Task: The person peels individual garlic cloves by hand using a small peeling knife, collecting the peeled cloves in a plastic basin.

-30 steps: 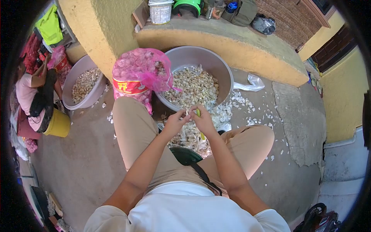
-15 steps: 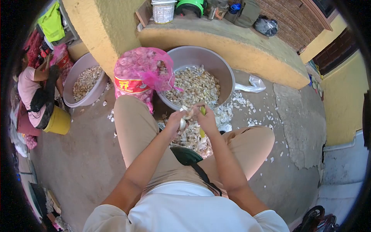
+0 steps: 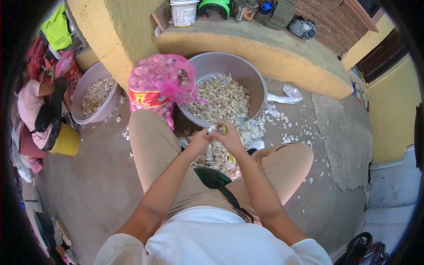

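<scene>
My left hand (image 3: 199, 143) is closed around a white garlic bulb (image 3: 212, 128), which shows at the fingertips. Fingers of my right hand (image 3: 230, 139) meet it from the other side. A slim yellow-green handle (image 3: 224, 130) pokes out between my right fingers, and its other end shows below the hand; no blade can be made out. Both hands are held over a heap of garlic skins and pieces (image 3: 221, 160) between my knees. Just beyond them stands a large grey tub (image 3: 261, 95) holding many loose garlic cloves (image 3: 223, 99).
A pink mesh sack of garlic (image 3: 152, 73) leans by the tub at left. Papery skins (image 3: 282, 117) and a plastic bag (image 3: 287, 95) lie on the floor at right. Far left, another person (image 3: 35, 99) sits on a yellow bucket (image 3: 66, 139) near a second tub (image 3: 114, 99).
My hands have come closer together, and the right has shifted slightly left. The garlic bulb, lower in my left hand before, now shows up at the fingertips.
</scene>
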A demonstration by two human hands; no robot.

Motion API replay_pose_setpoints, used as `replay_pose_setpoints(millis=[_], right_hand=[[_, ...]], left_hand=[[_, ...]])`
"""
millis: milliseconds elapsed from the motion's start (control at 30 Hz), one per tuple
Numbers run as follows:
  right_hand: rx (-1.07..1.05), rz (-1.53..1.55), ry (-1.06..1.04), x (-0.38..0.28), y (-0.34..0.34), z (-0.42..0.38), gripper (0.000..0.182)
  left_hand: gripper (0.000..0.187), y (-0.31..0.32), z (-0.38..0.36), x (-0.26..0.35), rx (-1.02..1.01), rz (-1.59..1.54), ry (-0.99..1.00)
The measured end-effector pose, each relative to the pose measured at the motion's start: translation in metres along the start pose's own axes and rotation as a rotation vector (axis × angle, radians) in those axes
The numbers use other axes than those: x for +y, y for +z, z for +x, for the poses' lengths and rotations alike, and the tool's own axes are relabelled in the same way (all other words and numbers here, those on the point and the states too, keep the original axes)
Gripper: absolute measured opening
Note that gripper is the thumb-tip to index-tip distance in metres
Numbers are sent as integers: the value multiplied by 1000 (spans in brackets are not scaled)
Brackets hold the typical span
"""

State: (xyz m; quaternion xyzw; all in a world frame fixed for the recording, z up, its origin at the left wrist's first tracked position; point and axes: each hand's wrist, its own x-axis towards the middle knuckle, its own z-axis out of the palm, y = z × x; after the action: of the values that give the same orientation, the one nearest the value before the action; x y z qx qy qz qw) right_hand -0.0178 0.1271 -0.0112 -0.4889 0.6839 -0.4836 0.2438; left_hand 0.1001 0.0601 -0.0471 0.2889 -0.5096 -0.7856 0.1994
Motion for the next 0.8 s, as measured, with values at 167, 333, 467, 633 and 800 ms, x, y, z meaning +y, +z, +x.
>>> replay_pose_setpoints(millis=[167,333,467,633,800], right_hand=[[-73,154,219,-2,-1,0,28],[-89,62,191,-2,-5,1,24],[-134,127,261,9,-3,2,23],[-256,113,325,-4,-15,4,22],[-372,147,345,-6,-20,5,23]], left_hand=[[27,-9,4,-11,8,329,28],[22,-6,6,-14,29,312,-14],[18,-2,-1,3,-9,117,-154],[17,-6,-3,10,-72,97,-231],[19,-8,-4,10,-163,74,-194]])
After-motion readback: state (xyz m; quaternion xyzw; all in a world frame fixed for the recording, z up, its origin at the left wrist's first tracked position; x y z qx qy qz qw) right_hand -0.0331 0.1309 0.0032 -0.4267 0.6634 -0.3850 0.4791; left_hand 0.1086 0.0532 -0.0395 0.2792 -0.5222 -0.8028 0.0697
